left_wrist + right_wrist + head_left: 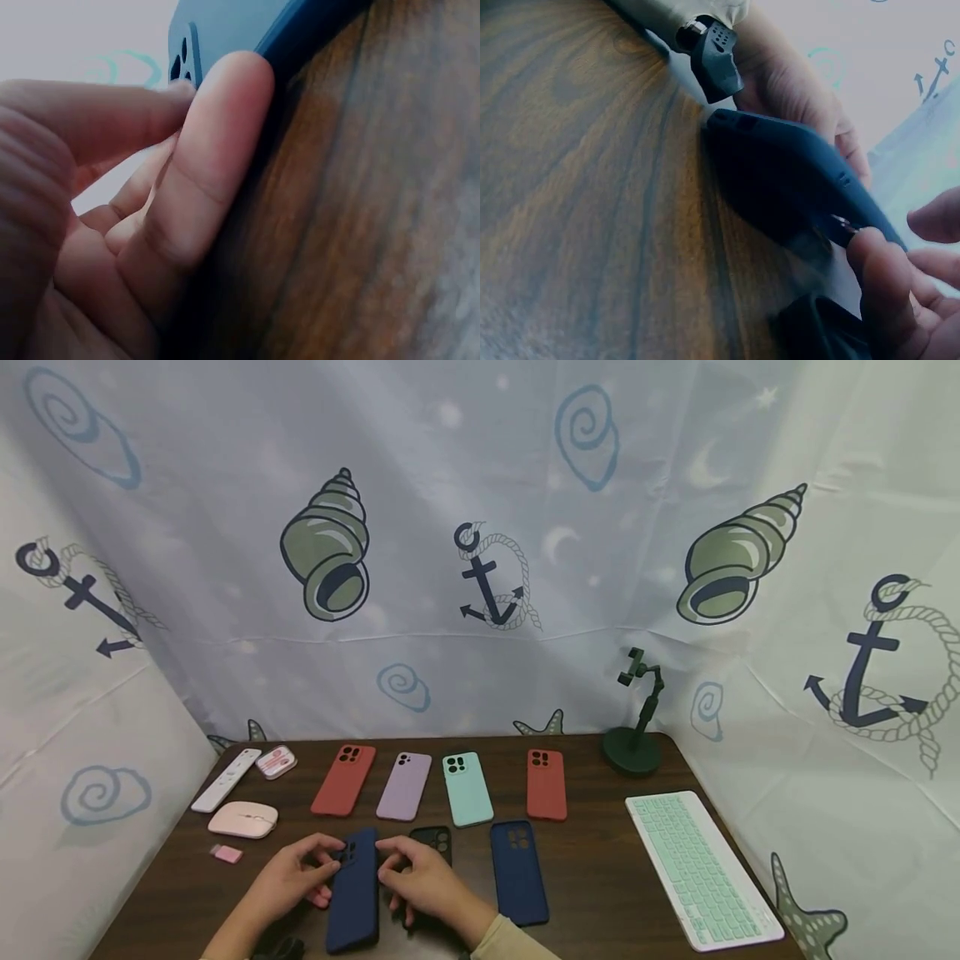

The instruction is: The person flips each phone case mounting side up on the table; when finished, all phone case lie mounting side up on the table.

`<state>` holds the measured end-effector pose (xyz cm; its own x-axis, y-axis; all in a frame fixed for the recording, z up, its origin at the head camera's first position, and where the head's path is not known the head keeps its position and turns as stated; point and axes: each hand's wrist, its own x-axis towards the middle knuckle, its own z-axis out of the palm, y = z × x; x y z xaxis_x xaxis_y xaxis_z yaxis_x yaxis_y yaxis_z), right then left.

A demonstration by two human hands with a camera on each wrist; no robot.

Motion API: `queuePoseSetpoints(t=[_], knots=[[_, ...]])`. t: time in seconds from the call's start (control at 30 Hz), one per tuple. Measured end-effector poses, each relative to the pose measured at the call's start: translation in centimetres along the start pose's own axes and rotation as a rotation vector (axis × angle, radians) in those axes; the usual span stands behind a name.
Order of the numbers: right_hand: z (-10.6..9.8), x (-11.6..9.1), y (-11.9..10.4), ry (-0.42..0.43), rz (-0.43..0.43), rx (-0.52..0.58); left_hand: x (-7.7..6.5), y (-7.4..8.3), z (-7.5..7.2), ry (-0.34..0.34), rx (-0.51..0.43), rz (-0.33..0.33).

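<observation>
A navy phone case [354, 893] is tilted off the table between both hands, its camera cutouts facing up. Whether a phone sits inside cannot be told. My left hand [296, 872] pinches its upper left edge near the cutouts, and the left wrist view shows a finger [225, 127] along that edge. At the opposite edge, my right hand [427, 881] holds on with curled fingers, one fingertip [881, 262] against the underside. A black phone case [435, 837] lies partly hidden behind the right hand. Right of it lies another navy case [519, 881].
Behind the hands lie a red case [343, 781], a lilac case [404, 787], a mint case [467, 789] and a second red case [546, 785]. A mouse [243, 819], remote [227, 780] and pink USB stick [227, 853] are left; a keyboard [701, 868] and stand [632, 750] right.
</observation>
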<state>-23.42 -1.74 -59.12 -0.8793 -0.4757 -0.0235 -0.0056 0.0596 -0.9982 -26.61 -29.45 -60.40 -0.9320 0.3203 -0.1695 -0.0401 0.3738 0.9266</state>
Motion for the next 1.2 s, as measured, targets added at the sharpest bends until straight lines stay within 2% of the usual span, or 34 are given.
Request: queuePoseSetpoints(t=[0.2, 0.37, 0.7, 0.93, 1.07, 1.2], knots=[[0.0, 0.0, 0.4, -0.050, -0.081, -0.016, -0.3, -0.2, 0.2, -0.050, -0.044, 0.028], [-0.1, 0.2, 1.0, -0.077, -0.112, -0.058, -0.3, 0.1, 0.7, -0.045, -0.051, 0.062], [-0.3, 0.4, 1.6, -0.140, -0.131, -0.157, -0.1, 1.2, 1.7, -0.026, -0.027, 0.004], [-0.4, 0.3, 1.6, -0.189, -0.144, -0.255, 0.1, 1.5, 2.7, 0.021, 0.048, -0.026], [-0.5, 0.3, 1.4, -0.194, -0.152, -0.287, 0.2, 1.8, 3.0, 0.053, 0.066, -0.035], [-0.4, 0.4, 1.4, -0.188, -0.160, -0.301, 0.1, 2.1, 2.9, 0.047, 0.054, -0.033]])
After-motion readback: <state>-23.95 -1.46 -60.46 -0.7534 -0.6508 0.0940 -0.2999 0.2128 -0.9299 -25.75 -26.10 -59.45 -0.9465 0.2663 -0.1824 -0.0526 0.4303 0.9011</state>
